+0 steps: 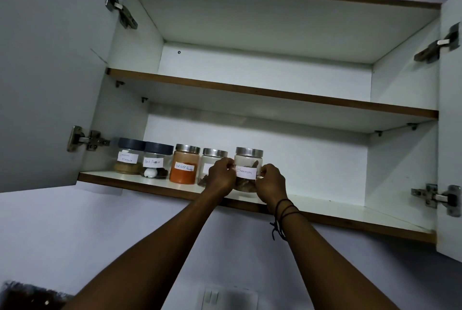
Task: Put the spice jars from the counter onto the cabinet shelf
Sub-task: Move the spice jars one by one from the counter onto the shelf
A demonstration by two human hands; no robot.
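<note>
Several labelled spice jars stand in a row on the bottom cabinet shelf (325,212). From the left: two jars with dark lids (128,157) (156,162), an orange powder jar (185,167) with a steel lid, a jar (211,159) partly hidden behind my left hand, and the cinnamon jar (247,168). My left hand (221,175) and my right hand (271,183) both grip the cinnamon jar from either side, and it rests on the shelf near the front edge.
Both cabinet doors (50,72) (450,134) hang open at the sides, with metal hinges (87,139) sticking out. The upper shelf (250,89) carries nothing visible. The right half of the bottom shelf is bare. A wall switch (225,297) sits below.
</note>
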